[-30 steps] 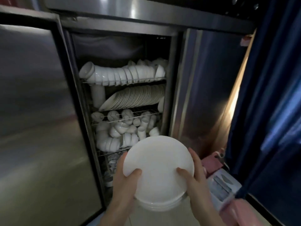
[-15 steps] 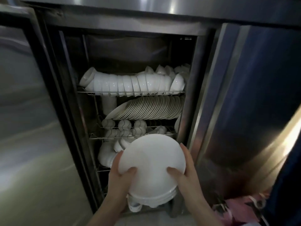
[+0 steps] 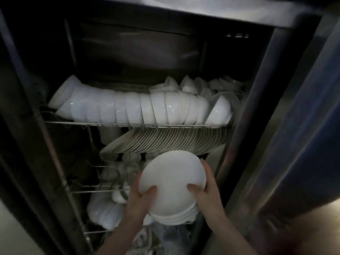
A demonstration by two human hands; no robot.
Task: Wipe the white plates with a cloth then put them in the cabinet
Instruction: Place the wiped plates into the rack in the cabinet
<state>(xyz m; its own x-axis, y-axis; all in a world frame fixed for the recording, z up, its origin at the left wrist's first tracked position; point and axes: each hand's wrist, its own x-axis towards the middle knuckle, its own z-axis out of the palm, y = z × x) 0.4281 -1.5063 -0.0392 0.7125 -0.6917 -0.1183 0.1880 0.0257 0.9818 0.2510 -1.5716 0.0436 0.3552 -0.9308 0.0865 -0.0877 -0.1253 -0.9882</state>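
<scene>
**Holding a plate stack at the open cabinet**

Gripping the stack of white plates (image 3: 172, 181) from both sides, low in the centre of the frame. Clamping the left hand (image 3: 139, 201) on the lower left rim, with the thumb across the top face and the fingers curled out of sight beneath. Clamping the right hand (image 3: 207, 196) on the right rim, likewise with the thumb on the top face and the fingers wrapped around the far edge. Holding the stack tilted, top face toward the camera, with several rims showing along its lower edge.

Holding it in front of the open cabinet (image 3: 138, 57), with no clear contact between the stack and any rack. Reaching, at its upper edge, just under a row of plates on edge (image 3: 174, 142) spanning the middle of the frame. Hiding part of a cluster of small cups (image 3: 117, 172) on the wire racks to the left. Showing, at lower left just beside the left wrist, a heap of bowls (image 3: 103, 212).

Showing, higher up, a top wire shelf (image 3: 128, 123) bearing a row of nested bowls (image 3: 139, 107) on their sides, with looser ones piled at the upper right. Framing it all with a dark steel panel (image 3: 18, 126) at the left edge and a door (image 3: 303, 126) with a blue sheen at the right edge.
</scene>
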